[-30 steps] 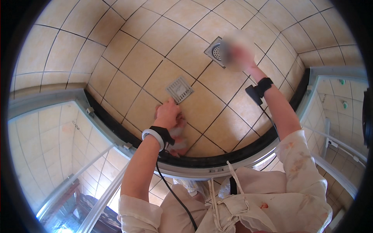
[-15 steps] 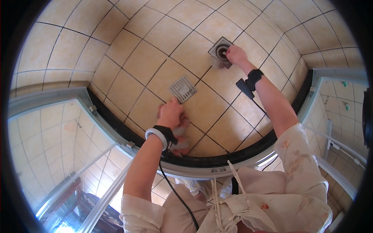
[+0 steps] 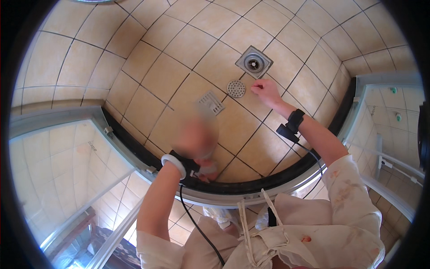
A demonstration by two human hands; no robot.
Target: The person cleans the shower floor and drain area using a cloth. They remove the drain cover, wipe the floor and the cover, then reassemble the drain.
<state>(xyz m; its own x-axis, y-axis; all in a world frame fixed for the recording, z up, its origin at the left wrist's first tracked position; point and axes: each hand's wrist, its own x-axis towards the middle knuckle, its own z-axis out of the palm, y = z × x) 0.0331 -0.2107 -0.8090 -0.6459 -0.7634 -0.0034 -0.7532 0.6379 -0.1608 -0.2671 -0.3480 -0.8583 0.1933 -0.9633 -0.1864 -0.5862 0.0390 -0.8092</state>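
My right hand [image 3: 266,92] hovers low over the tan tiled shower floor with its fingers loosely apart and nothing in them. Just to its left a small round perforated metal strainer [image 3: 236,88] lies on a tile. The square floor drain [image 3: 254,62] beyond it shows an uncovered round hole. A square metal grate [image 3: 211,102] lies loose on the tiles farther left. My left hand [image 3: 193,139] is motion-blurred near the black curved shower rim [image 3: 251,181]. A pale object [image 3: 208,169] shows under it, and its grip cannot be made out.
Glass shower panels [image 3: 67,170] with metal frames stand at left and right. Both wrists wear bands with a black cable [image 3: 197,224] running to my body. A stained pale apron [image 3: 286,233] hangs at the bottom of the view.
My right hand was on the drain; it has drawn back toward me and the round strainer now lies on the tile beside it. My left hand has shifted and is blurred.
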